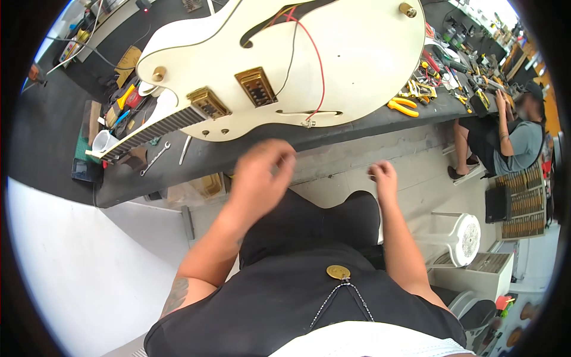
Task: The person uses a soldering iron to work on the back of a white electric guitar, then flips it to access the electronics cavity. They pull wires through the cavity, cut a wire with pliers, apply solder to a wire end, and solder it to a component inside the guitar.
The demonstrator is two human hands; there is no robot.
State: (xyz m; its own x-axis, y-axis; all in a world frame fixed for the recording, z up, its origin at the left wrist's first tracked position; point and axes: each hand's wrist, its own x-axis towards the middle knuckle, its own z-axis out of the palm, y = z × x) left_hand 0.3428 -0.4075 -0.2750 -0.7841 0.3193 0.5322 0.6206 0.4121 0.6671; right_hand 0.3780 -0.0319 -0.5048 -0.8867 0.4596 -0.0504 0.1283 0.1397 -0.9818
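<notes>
"Is your view sharp?"
"Your left hand smears with motion; the guitar looks crisp."
"And the light?"
"Bright; the white patch at your left washes out, edges curving into black."

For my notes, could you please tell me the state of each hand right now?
Left hand: blurred, fingers curled; nothing visibly held, open or closed unclear.
Right hand: fingers loosely curled; nothing visibly held, open or closed unclear.
</notes>
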